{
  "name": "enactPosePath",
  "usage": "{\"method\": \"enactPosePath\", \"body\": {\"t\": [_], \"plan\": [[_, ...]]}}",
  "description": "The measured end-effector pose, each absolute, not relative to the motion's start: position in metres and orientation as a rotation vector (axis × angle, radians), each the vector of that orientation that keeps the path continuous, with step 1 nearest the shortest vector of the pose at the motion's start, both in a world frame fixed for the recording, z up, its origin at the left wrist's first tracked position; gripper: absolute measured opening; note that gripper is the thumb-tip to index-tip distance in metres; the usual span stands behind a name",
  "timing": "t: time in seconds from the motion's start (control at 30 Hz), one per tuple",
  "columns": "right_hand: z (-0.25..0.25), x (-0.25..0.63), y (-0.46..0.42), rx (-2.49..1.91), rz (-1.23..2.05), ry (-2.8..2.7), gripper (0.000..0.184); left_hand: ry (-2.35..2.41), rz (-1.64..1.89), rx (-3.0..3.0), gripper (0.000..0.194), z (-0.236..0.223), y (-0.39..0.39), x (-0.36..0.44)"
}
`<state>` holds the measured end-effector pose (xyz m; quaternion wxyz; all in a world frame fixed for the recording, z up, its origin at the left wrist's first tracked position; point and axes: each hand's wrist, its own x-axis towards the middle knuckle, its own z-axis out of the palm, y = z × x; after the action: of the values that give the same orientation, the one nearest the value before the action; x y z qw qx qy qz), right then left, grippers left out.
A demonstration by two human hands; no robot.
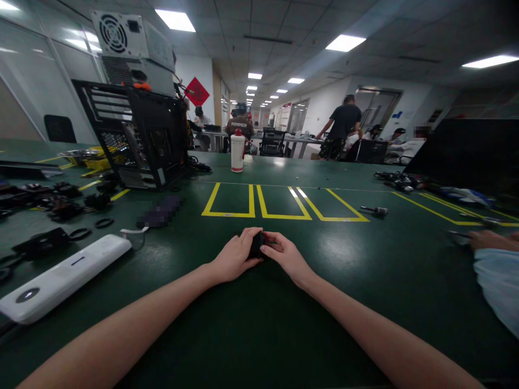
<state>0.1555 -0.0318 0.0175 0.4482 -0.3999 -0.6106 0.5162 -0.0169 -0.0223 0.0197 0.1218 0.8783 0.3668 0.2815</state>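
Note:
Both my hands meet at the middle of the green table, around a small black object (257, 246) whose kind I cannot make out. My left hand (237, 255) curls over its left side, partly covering it. From the right, the thumb and fingers of my right hand (286, 256) pinch the same object. Just beyond my hands, yellow tape outlines (286, 217) are laid on the tabletop. A screwdriver-like tool (375, 210) lies farther off to the right.
A black computer case (154, 140) with a power supply (132, 38) on top stands at the left. A white elongated device (67, 278) and black parts (60, 200) lie nearer. A white bottle (237, 152) stands ahead. At right is another person's hand (492, 239).

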Motion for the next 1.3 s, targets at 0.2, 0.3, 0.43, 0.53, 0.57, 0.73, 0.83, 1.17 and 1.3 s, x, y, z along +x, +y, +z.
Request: {"method": "enactPosePath", "body": {"t": [0.2,0.3,0.43,0.53,0.57,0.73,0.83,1.17,1.3], "plan": [[0.022,0.156,-0.038,-0.887,1.321,-1.562,0.034,1.070,0.809,2.577,0.062,0.021,-0.023,-0.018],[0.022,0.155,-0.039,-0.901,1.277,-1.548,0.027,1.077,0.812,2.567,0.062,0.020,-0.023,-0.018],[0.022,0.154,-0.037,-0.935,1.265,-1.527,0.026,1.074,0.815,2.574,0.062,0.020,-0.023,-0.017],[0.022,0.155,-0.037,-0.993,1.266,-1.525,0.031,1.081,0.805,2.572,0.062,0.020,-0.023,-0.016],[0.022,0.155,-0.038,-0.996,1.272,-1.531,0.031,1.082,0.805,2.571,0.062,0.021,-0.023,-0.016],[0.024,0.154,-0.043,-0.917,1.293,-1.566,0.031,1.074,0.808,2.581,0.061,0.022,-0.024,-0.017],[0.023,0.152,-0.042,-0.914,1.257,-1.545,0.025,1.072,0.812,2.575,0.060,0.022,-0.024,-0.017],[0.022,0.153,-0.038,-0.952,1.269,-1.545,0.030,1.096,0.793,2.574,0.061,0.023,-0.026,-0.016],[0.023,0.153,-0.041,-0.922,1.269,-1.551,0.028,1.083,0.804,2.578,0.060,0.024,-0.026,-0.016]]}}
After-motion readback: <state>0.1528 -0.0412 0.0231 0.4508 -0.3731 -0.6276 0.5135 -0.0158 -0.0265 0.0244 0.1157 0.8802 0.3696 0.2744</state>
